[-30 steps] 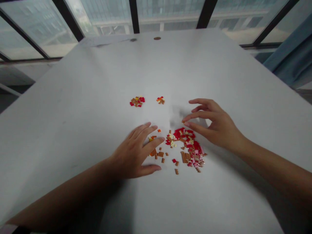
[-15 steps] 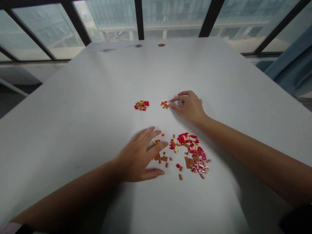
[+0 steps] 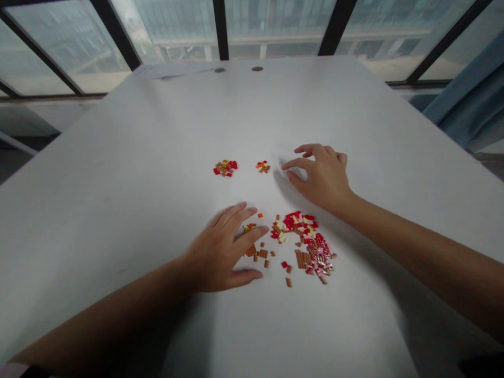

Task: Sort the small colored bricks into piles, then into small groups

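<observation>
Small flat building-brick pieces lie on a white table in several groups. My left hand (image 3: 224, 249) rests with fingers spread beside and partly over some brown and orange pieces (image 3: 252, 251), hiding part of them. To its right spreads a larger heap of red, pink, brown and cream pieces (image 3: 315, 244). My right hand (image 3: 321, 176) hovers with fingers apart, and nothing shows between them. Just left of its fingertips sits a little pile of orange, yellow and brown pieces (image 3: 263, 167). Farther left is another pile of red, brown and yellow pieces (image 3: 226, 168).
The white table (image 3: 157, 131) reaches back to windows with dark frames (image 3: 221, 29). Two round discs, one grey (image 3: 219, 70) and one brown (image 3: 257, 69), and a sheet of paper (image 3: 165, 71) are at its far edge. A blue curtain (image 3: 468, 100) hangs at the right.
My right hand has pulled back to the right from the small orange and brown pile, its fingers now wider apart. My left hand has stayed in place; the whole view shifted slightly.
</observation>
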A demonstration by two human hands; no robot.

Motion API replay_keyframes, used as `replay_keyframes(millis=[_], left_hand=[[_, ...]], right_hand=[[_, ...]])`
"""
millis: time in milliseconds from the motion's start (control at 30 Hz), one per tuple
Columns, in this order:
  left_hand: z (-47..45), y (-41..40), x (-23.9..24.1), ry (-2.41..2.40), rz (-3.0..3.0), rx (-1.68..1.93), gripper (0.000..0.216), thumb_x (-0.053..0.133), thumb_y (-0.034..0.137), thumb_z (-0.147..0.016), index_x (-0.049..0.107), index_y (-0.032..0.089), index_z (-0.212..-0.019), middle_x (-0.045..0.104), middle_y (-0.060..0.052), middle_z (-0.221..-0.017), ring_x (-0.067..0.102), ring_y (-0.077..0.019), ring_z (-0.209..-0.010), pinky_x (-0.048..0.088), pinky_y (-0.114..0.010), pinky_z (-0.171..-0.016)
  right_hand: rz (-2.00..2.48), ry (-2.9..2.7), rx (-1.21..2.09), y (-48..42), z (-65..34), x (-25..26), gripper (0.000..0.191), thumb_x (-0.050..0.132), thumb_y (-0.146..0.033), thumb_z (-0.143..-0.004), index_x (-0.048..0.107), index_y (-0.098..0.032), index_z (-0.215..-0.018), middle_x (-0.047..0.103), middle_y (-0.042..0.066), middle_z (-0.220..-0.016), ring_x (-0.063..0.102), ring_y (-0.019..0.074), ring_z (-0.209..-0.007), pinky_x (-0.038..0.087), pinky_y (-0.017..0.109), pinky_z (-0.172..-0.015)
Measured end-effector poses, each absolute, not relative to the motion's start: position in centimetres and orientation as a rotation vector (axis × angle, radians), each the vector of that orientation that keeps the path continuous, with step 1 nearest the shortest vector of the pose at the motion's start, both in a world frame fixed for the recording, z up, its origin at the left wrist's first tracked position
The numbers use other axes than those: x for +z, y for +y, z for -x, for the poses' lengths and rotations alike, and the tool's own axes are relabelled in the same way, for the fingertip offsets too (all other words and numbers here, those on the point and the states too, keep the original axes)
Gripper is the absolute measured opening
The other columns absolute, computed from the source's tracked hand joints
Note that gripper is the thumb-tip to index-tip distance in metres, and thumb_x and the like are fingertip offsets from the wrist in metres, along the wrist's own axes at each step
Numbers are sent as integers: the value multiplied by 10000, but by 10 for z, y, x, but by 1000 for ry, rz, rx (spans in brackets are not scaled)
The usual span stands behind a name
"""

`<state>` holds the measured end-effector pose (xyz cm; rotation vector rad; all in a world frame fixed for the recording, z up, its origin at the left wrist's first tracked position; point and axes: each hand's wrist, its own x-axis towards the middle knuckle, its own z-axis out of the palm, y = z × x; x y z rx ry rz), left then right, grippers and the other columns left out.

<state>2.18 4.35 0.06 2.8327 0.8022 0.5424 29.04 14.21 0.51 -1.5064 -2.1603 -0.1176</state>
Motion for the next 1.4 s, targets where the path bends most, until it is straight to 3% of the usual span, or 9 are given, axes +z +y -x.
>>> replay_keyframes(millis=[233, 567, 800, 1033, 1400], left_hand=[[-21, 43, 0, 812, -2821, 532, 649, 602, 531, -906, 509, 100, -1383, 436, -279, -1460, 364, -444, -1412, 385, -629, -1095], [-23, 41, 6, 852, -2875, 447, 709, 654, 508, -885, 452, 102, -1430, 397, -269, -1468, 348, -444, -1416, 388, -619, -1104], [-22, 41, 5, 866, -2877, 429, 714, 604, 543, -912, 411, 130, -1462, 371, -255, -1493, 326, -428, -1435, 378, -607, -1118], [-21, 41, 3, 855, -2848, 458, 685, 597, 542, -918, 438, 127, -1439, 387, -252, -1490, 324, -421, -1444, 361, -601, -1135], [-21, 41, 1, 863, -2844, 464, 689, 615, 538, -902, 452, 128, -1432, 378, -249, -1499, 313, -422, -1446, 360, -609, -1133]], right_hand=[[1088, -2377, -55, 87, -324, 10, 247, 550, -140, -894, 734, -266, -999, 628, 120, -1236, 623, 288, -1087, 500, 506, -889], [943, -2411, -126, 60, -313, -3, 253, 522, -121, -908, 717, -232, -1026, 636, 144, -1235, 614, 297, -1071, 470, 514, -883], [931, -2404, -53, 60, -316, -1, 367, 462, -56, -900, 683, -254, -1117, 605, 126, -1285, 595, 266, -1142, 477, 468, -914], [896, -2427, -74, 60, -317, 4, 330, 457, -67, -909, 713, -233, -1035, 620, 141, -1254, 614, 272, -1116, 481, 479, -896], [950, -2414, -39, 57, -311, 6, 191, 556, -238, -930, 746, -222, -937, 639, 186, -1233, 632, 336, -1076, 472, 558, -870]])
